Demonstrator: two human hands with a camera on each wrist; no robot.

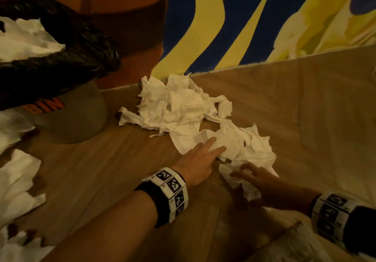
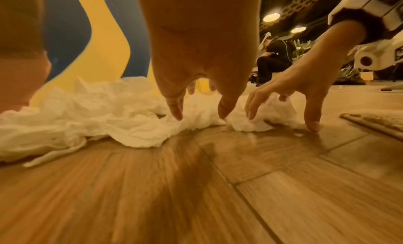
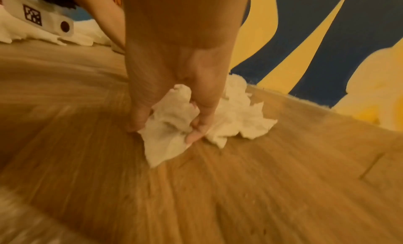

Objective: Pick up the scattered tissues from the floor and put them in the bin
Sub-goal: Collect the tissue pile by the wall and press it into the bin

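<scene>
Tissues (image 1: 179,103) heaped between bin (image 1: 77,117) and striped wall (image 1: 244,17).

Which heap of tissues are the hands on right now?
The tissue pile by the blue and yellow wall. The right hand grips its near edge; the heaps left of the bin lie untouched.

The head camera looks steeply down from above at the wooden floor (image 1: 114,172), facing the blue-and-yellow wall (image 1: 240,17) at 12 o'clock, with the bin (image 1: 77,117) at 10 o'clock. The left wrist camera sits almost at floor level, very near, looking along the left hand (image 2: 200,61) toward the tissue pile (image 2: 91,116); the right hand (image 2: 305,82) enters at 2 o'clock. The right wrist camera looks down along its own hand from close range. All three share the tissues, floor and wall.
</scene>
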